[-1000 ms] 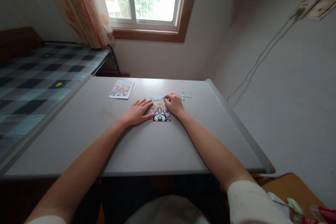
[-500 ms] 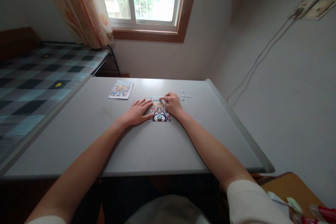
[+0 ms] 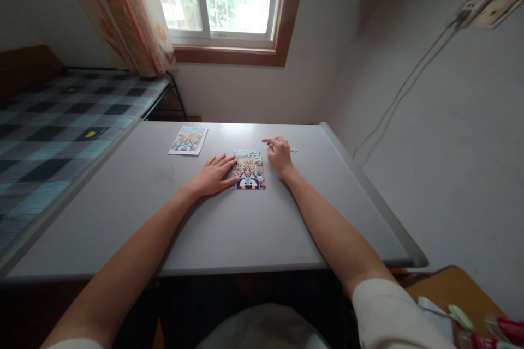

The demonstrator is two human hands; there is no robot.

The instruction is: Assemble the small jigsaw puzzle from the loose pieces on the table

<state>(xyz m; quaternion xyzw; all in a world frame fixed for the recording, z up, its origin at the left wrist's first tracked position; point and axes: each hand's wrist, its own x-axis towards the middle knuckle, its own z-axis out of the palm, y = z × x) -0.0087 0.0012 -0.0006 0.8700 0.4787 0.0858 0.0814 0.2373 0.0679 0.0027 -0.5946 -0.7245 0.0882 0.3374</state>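
Note:
A small, largely assembled jigsaw puzzle (image 3: 250, 170) lies flat on the table, showing a blue cartoon face at its near edge and gaps among the pale blue pieces at its far edge. My left hand (image 3: 213, 174) rests flat with fingers spread, its fingertips and thumb touching the puzzle's left side. Just right of the puzzle is my right hand (image 3: 280, 156), its index finger stretched to the left and the other fingers bent. Nothing shows in it. Loose puzzle pieces (image 3: 293, 150) peek out beyond its right side; the hand covers others.
A printed picture sheet (image 3: 188, 140) lies at the table's back left. The grey table (image 3: 241, 234) has raised side edges. A bed (image 3: 82, 103) stands to the left, and a cable hangs down the right wall. Items lie on a wooden surface (image 3: 462, 289) at the lower right.
My right hand has moved right and slightly away from me, off the puzzle, and now covers most of the loose pieces. My left hand has stayed in place.

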